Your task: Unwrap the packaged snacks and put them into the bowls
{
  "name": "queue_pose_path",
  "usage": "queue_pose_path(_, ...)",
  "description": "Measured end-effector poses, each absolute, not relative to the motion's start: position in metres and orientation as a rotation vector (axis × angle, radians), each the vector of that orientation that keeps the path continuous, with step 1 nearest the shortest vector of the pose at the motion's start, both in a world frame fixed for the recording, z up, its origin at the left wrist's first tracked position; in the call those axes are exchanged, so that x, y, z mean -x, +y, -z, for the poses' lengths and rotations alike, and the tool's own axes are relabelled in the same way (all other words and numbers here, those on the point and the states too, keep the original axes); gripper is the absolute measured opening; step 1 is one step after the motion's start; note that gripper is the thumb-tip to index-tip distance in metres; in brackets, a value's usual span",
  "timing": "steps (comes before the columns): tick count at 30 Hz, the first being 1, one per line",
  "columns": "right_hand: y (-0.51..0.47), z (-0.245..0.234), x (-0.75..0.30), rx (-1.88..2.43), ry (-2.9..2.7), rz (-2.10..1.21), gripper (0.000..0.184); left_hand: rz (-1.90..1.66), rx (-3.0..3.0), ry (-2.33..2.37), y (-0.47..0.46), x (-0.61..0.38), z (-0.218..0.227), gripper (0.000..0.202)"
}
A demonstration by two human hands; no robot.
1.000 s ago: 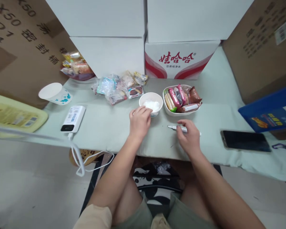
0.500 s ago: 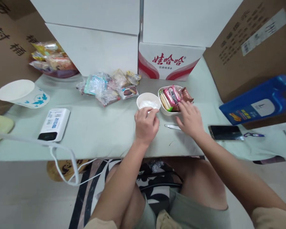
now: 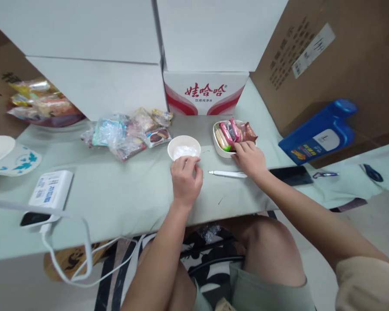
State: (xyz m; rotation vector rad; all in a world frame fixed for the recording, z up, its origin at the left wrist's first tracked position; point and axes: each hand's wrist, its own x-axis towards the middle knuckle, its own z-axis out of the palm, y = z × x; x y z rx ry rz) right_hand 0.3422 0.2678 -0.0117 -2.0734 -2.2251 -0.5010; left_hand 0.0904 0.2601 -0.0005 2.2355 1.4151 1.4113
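Note:
My left hand point(image 3: 185, 180) is curled, its fingertips pinching the near rim of a small white bowl point(image 3: 178, 147) that holds something white. My right hand point(image 3: 250, 159) reaches to the near edge of a white snack bowl point(image 3: 218, 147) full of wrapped snacks point(image 3: 232, 131). Its fingers are bent together on a packet there. A white pen point(image 3: 227, 173) lies on the pale green table point(image 3: 132, 194) between my two hands, just beneath the right one.
A loose pile of snack packets point(image 3: 126, 131) lies left of the small bowl. Further left are a tipped paper cup point(image 3: 6, 155) and a power bank point(image 3: 48, 196) with a white cable. A phone point(image 3: 290, 176) and blue jug point(image 3: 317, 136) sit right. Boxes wall the back.
My right hand left the pen and moved up to the snack bowl, closing its fingers there. My left hand stayed at the small bowl's rim. The view swung to the right.

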Motion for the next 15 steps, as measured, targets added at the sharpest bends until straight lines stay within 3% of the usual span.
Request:
queue_pose_path(8, 0.278, -0.005, -0.403, 2.351, -1.883, 0.555, 0.051, -1.547, -2.337, 1.323, 0.267, -0.106, 0.001, 0.018)
queue_pose_path(15, 0.298, 0.0, -0.408, 2.717, -1.811, -0.032, 0.046, -1.555, -2.371, 1.272, 0.27, -0.114, 0.0, 0.02)
